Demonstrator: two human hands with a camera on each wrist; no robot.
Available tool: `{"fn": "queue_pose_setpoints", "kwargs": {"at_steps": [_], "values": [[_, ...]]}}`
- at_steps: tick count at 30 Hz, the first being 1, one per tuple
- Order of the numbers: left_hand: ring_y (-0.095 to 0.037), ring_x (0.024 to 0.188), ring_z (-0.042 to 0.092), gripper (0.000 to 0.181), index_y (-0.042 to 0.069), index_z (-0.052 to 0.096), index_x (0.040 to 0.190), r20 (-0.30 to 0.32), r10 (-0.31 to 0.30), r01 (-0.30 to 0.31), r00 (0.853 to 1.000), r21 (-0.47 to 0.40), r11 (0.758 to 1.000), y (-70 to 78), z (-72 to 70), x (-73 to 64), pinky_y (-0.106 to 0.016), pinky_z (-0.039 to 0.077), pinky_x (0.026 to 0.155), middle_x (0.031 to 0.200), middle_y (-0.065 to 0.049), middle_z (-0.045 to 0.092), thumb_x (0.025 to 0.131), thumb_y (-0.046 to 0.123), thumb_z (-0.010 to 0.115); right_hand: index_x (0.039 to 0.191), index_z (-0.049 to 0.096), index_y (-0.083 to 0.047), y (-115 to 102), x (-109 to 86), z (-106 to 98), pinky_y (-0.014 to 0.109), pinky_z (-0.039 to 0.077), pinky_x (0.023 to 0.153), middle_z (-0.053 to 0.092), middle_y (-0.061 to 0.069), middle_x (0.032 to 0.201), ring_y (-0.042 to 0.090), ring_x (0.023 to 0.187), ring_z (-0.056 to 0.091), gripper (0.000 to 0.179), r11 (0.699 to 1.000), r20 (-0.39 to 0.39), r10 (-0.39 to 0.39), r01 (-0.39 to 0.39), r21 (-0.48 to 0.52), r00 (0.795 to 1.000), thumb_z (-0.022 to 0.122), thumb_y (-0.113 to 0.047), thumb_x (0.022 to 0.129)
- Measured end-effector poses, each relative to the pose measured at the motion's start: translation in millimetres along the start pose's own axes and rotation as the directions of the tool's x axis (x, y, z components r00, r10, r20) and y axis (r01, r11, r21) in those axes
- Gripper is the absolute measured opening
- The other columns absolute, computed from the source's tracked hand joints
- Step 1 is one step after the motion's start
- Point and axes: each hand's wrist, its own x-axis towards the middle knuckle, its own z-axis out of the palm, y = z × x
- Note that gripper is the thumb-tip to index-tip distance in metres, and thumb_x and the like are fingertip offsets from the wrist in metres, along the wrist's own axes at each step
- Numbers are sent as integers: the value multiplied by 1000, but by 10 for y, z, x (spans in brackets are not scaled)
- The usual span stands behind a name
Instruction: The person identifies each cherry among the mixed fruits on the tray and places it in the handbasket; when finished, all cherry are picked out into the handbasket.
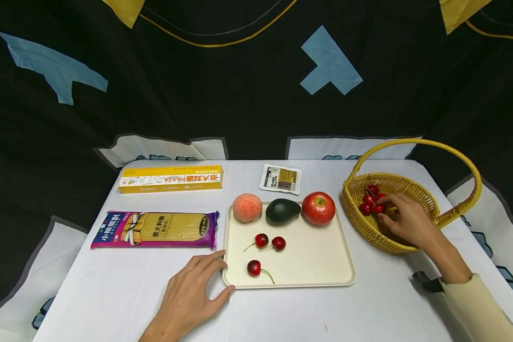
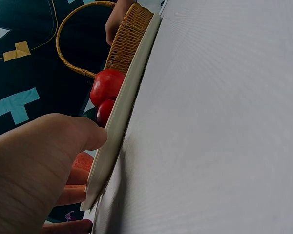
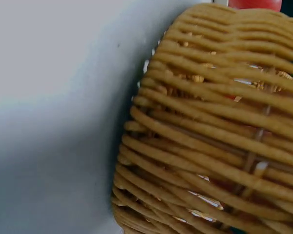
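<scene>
My right hand (image 1: 408,221) reaches into a yellow wicker basket (image 1: 367,232) on the right. Its thumb and index finger pinch a red cherry (image 1: 378,208) beside several other cherries (image 1: 365,208) in the basket. In the right wrist view the basket's woven side (image 3: 210,131) hides the hand. At the front left corner of a cream tray (image 1: 308,266), my left hand (image 1: 192,289) rests with relaxed, spread fingers touching the rim. On the tray lie three stemmed cherries (image 1: 253,268), with a peach-coloured fruit (image 1: 247,207), a dark green avocado (image 1: 282,211) and a red apple (image 1: 318,208) along its back.
A purple pasta packet (image 1: 158,230) lies left of the tray, with a yellow pasta box (image 1: 171,179) behind it. A small white sachet (image 1: 280,179) is behind the tray. The basket's tall handle (image 1: 419,141) arches over it. Dark patterned cloth (image 1: 248,104) hangs behind the white table.
</scene>
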Motion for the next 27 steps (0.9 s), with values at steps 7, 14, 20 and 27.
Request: {"fn": "queue_pose_setpoints", "kwargs": {"at_steps": [7, 14, 20, 27], "values": [[-16, 118, 67, 41, 25, 76, 109, -4, 4, -4, 1000, -1, 1000, -6, 1, 2, -40, 64, 83, 143, 5, 70, 80, 51, 90, 116, 70, 2, 79, 72, 7, 58, 61, 75, 73, 20, 103, 37, 90, 71, 38, 1000, 51, 11, -11, -1, 999, 88, 1, 83], [-16, 119, 67, 41, 26, 76, 109, 3, -1, 1, 1000, 1, 1000, -1, -4, 5, -40, 63, 85, 143, 5, 70, 80, 51, 90, 115, 71, 1, 118, 94, 32, 49, 60, 70, 72, 18, 100, 31, 86, 70, 36, 1000, 67, 4, -3, -6, 998, 87, 1, 82], [-16, 119, 67, 40, 26, 76, 109, 3, -3, 3, 1000, -1, 1000, 2, -1, 3, -40, 63, 85, 143, 5, 70, 80, 51, 90, 121, 70, 0, 75, 78, 11, 59, 61, 79, 70, 23, 110, 38, 94, 70, 37, 997, 103, 70, -68, -25, 992, 86, -5, 87], [-16, 119, 67, 41, 26, 76, 109, 8, -9, 9, 1000, 2, 1000, 6, -3, -2, -40, 63, 85, 142, 5, 70, 80, 51, 90, 126, 71, -5, -73, 68, -36, 65, 60, 79, 71, 24, 118, 43, 99, 71, 41, 994, 49, 97, -95, -51, 994, 88, -14, 89]]}}
